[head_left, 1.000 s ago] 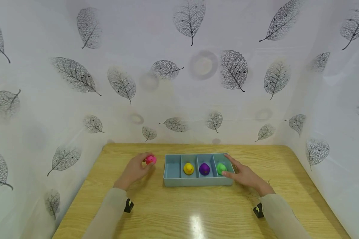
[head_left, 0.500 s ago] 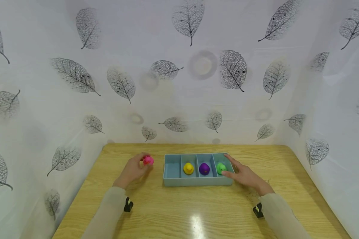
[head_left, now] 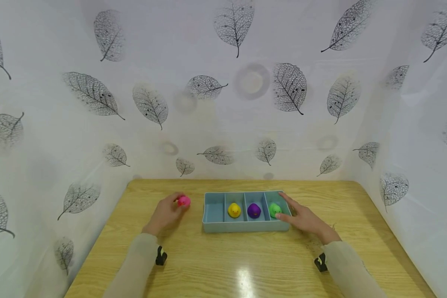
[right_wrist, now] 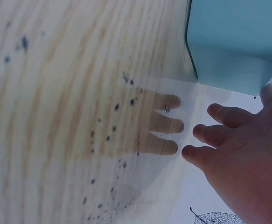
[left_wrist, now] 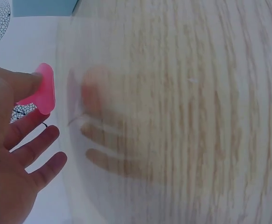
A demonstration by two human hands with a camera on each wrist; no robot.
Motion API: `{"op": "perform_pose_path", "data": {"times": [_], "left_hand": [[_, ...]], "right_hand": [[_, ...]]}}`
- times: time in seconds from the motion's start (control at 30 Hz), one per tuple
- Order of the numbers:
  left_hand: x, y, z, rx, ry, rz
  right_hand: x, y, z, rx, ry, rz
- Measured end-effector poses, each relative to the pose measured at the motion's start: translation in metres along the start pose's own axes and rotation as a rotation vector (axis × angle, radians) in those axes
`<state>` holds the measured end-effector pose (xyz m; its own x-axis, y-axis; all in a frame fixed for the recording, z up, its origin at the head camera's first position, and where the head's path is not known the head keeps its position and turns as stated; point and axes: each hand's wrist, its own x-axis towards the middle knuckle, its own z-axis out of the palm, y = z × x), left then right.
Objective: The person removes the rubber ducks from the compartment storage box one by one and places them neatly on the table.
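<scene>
My left hand pinches a pink toy duck between thumb and index finger, left of a blue-grey divided box. In the left wrist view the pink duck shows its flat underside, and the other fingers of that hand are spread. A yellow duck, a purple duck and a green duck sit in separate compartments; the leftmost one holds none. At the box's right end lies my right hand, index finger at the far corner, thumb beside the green duck.
The wooden table reaches a white leaf-patterned sheet at the back and sides. Dark specks mark the wood near my right hand. A black wrist device sits under my left sleeve.
My left hand has drawn slightly left and down with the pink duck, away from the box, and the duck has turned a little. My right hand and the box stay in place.
</scene>
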<state>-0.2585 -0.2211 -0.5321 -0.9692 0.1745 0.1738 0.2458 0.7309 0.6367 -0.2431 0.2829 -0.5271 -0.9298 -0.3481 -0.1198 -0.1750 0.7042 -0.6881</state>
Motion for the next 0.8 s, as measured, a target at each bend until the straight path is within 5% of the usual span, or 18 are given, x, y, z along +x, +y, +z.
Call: {"op": "perform_pose_path", "data": {"times": [0.2,0.8], "left_hand": [[-0.003,0.0,0.003,-0.042,-0.026,-0.077],[0.001,0.0,0.011,0.053,0.003,-0.034]], "right_hand": [[-0.001,-0.002,0.0,0.005,-0.001,0.002],[-0.002,-0.004,-0.001,-0.011,0.004,0.004]]}}
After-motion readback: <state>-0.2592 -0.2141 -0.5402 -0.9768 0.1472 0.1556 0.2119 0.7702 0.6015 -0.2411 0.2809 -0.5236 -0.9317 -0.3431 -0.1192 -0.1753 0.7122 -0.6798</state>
